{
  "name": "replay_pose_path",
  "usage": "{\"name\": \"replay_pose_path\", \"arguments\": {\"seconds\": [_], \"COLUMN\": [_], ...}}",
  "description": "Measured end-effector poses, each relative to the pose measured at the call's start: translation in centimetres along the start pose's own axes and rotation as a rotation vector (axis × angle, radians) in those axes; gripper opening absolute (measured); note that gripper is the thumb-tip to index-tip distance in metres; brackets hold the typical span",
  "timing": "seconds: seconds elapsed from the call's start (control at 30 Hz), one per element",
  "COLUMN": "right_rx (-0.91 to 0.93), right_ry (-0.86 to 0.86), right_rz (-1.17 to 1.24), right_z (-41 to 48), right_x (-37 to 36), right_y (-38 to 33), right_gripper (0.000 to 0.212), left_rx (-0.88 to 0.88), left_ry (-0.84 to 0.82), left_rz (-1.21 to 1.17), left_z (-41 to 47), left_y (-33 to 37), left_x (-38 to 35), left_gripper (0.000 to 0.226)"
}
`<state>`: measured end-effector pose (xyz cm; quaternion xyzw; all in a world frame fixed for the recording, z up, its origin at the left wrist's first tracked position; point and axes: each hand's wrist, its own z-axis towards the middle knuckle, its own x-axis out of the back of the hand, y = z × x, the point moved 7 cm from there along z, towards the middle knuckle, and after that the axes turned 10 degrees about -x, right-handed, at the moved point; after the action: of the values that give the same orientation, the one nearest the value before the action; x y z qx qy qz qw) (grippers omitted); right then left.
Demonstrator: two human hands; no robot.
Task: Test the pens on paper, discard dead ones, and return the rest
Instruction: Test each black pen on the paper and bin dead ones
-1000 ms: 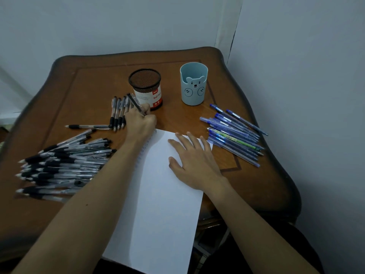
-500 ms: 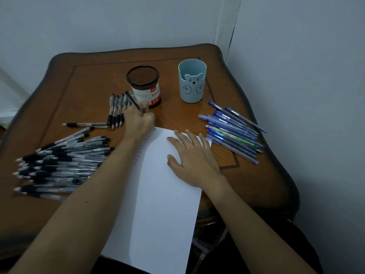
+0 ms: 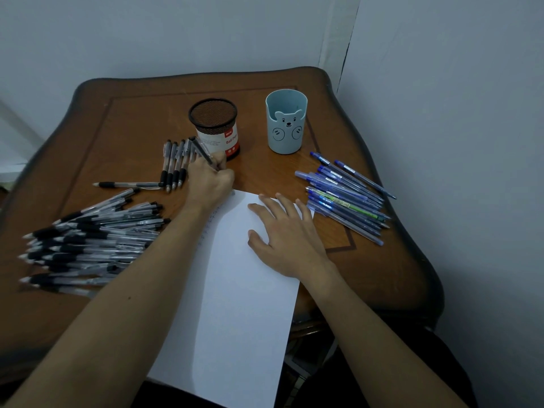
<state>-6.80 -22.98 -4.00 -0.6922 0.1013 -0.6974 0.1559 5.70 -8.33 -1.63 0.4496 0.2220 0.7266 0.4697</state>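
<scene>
Left hand (image 3: 209, 181) gripping black pen (image 3: 203, 151) at top corner of paper (image 3: 235, 290), right hand (image 3: 287, 234) flat, fingers spread on paper, desk (image 3: 132, 113)

On the table (image 3: 132, 119) a sheet of paper (image 3: 244, 290) overhangs the near edge. Beyond it stand a mesh pen holder (image 3: 213, 125), left, and a bear pen cup (image 3: 286, 125), right. Click pens (image 3: 94, 240) lie piled left of the paper, stick pens (image 3: 344, 195) right of it.

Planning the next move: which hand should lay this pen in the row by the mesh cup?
Probably left: the left hand grips the pen beside that row; the right hand lies flat on the paper.
</scene>
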Motion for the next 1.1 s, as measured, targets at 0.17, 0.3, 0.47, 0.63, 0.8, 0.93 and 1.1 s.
{"name": "replay_pose_path", "arguments": {"seconds": [0.17,0.3,0.47,0.63,0.8,0.93,1.1], "right_rx": [0.002,0.0,0.0,0.001,0.001,-0.005,-0.014], "right_ry": [0.0,-0.005,0.012,0.016,0.019,0.022,0.007], "right_rz": [-0.001,-0.005,-0.005,-0.018,-0.004,-0.008,-0.022], "right_z": [0.0,0.0,0.0,0.0,0.0,0.0,0.1], "right_x": [0.0,0.0,0.1,0.0,0.1,0.2,0.0], "right_y": [0.0,0.0,-0.1,0.0,0.0,-0.1,0.0], "right_gripper": [0.056,0.056,0.056,0.056,0.056,0.056,0.058], "left_rx": [0.002,-0.002,-0.012,0.001,0.019,0.133,0.098], "left_ry": [0.003,-0.004,-0.023,-0.02,-0.013,0.146,0.514], "left_rz": [-0.002,0.006,0.015,-0.007,0.002,-0.129,-0.093], "left_z": [0.1,0.0,0.1,-0.2,-0.1,-0.3,-1.6], "left_y": [0.0,0.2,0.3,0.6,0.1,-0.3,1.7], "left_x": [0.1,-0.1,-0.1,-0.2,0.2,1.4,3.8], "left_gripper": [0.032,0.033,0.031,0.04,0.03,0.024,0.021]}}
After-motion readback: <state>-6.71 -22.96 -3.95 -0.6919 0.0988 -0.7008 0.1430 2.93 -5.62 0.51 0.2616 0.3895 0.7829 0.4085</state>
